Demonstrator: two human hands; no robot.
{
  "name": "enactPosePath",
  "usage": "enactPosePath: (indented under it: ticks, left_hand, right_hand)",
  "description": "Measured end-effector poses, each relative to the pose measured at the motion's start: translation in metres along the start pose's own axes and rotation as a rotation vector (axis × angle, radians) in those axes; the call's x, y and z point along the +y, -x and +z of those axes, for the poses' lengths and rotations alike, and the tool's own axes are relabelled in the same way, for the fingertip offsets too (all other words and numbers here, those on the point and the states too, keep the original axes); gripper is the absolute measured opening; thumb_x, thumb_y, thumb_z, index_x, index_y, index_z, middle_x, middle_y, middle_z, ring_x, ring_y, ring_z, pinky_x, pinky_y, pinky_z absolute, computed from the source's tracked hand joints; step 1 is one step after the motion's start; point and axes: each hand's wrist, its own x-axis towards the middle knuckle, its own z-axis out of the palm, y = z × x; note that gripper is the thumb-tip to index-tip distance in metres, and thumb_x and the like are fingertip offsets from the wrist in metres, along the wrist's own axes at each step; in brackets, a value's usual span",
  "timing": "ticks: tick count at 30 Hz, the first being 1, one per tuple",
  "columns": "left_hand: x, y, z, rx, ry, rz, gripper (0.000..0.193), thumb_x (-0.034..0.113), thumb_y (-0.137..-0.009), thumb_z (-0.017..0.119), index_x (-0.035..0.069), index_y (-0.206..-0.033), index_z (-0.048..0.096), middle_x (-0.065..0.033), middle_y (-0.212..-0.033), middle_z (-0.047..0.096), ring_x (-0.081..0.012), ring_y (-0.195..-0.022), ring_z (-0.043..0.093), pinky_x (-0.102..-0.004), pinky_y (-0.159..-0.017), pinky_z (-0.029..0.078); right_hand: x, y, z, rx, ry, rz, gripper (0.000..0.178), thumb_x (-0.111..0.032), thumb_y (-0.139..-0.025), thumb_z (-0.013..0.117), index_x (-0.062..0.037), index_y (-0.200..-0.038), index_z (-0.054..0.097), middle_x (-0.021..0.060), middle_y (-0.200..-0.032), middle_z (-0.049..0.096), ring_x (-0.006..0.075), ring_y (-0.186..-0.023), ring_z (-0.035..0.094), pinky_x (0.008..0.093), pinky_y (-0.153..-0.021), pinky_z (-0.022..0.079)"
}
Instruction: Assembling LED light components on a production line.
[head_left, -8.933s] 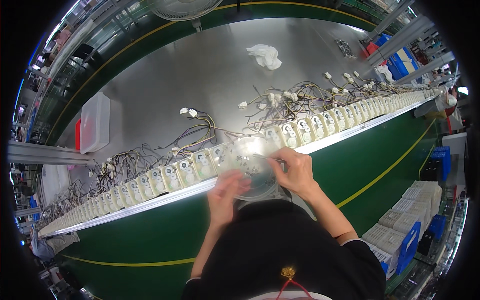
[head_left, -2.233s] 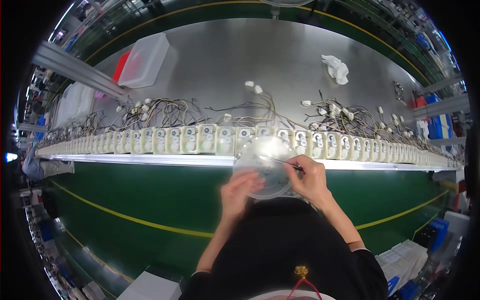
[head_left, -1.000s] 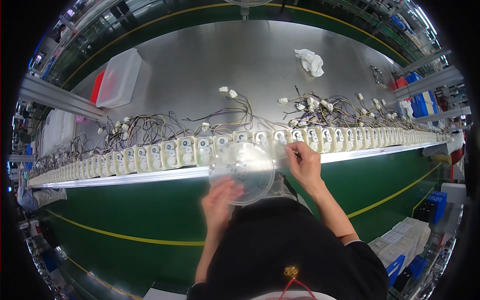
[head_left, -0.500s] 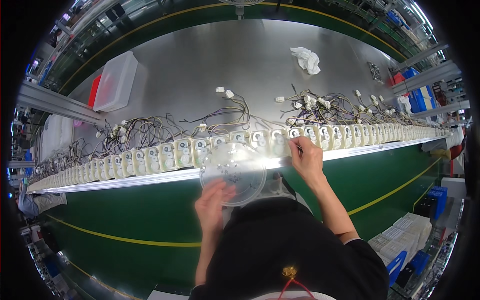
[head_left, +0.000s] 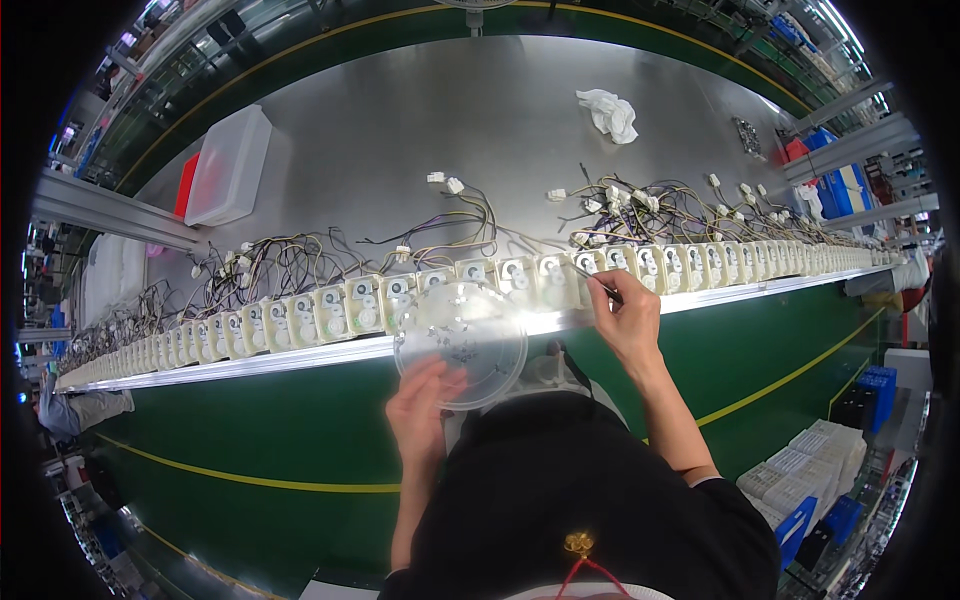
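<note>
My left hand (head_left: 420, 405) grips the near-left rim of a round clear plastic dish (head_left: 500, 365), its fingers showing through the plastic. Small metal-looking parts (head_left: 462, 352) lie scattered in the dish, too tiny to name. Pinched in my right hand (head_left: 630, 318) is a pair of dark, thin tweezers (head_left: 612, 294), pointing up and left. Their tip is at the row of cream plastic housings with round white gears (head_left: 553, 282), between two of them. Whether the tip holds a part I cannot make out. The dish overlaps the front of several housings.
Tangled wires with white connectors (head_left: 618, 200) lie behind the housings on the metal table (head_left: 400, 130). A crumpled white cloth (head_left: 608, 116) is farther back. At the left stands a translucent box (head_left: 230, 165) beside a red one. White trays (head_left: 810, 465) are stacked at lower right.
My right hand has shifted slightly right and down, drawing back a little from the housings, and the tweezers now show more clearly. My left hand and the dish have barely moved.
</note>
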Motion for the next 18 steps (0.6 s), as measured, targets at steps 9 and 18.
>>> enactPosePath:
  ticks: [9, 18]
  left_hand:
    - [0.002, 0.000, 0.001, 0.015, 0.008, 0.014, 0.021, 0.001, -0.089, 0.049, -0.010, -0.104, 0.058, -0.0137, -0.120, 0.051, -0.0346, -0.096, 0.062, -0.0428, -0.083, 0.053]
    - [0.007, 0.001, -0.003, 0.075, 0.020, 0.024, 0.021, 0.001, -0.088, 0.050, -0.010, -0.104, 0.058, -0.0139, -0.119, 0.052, -0.0343, -0.095, 0.062, -0.0424, -0.083, 0.053]
  right_hand:
    - [-0.032, 0.013, -0.002, -0.176, -0.106, 0.105, 0.011, -0.014, -0.079, 0.067, -0.0040, -0.081, 0.064, 0.0091, -0.066, 0.063, 0.0181, -0.045, 0.053, 0.0290, -0.044, 0.042]
    - [-0.020, 0.020, -0.007, -0.105, -0.012, 0.147, 0.011, -0.016, -0.080, 0.067, -0.0047, -0.081, 0.064, 0.0094, -0.063, 0.062, 0.0176, -0.045, 0.053, 0.0286, -0.045, 0.042]
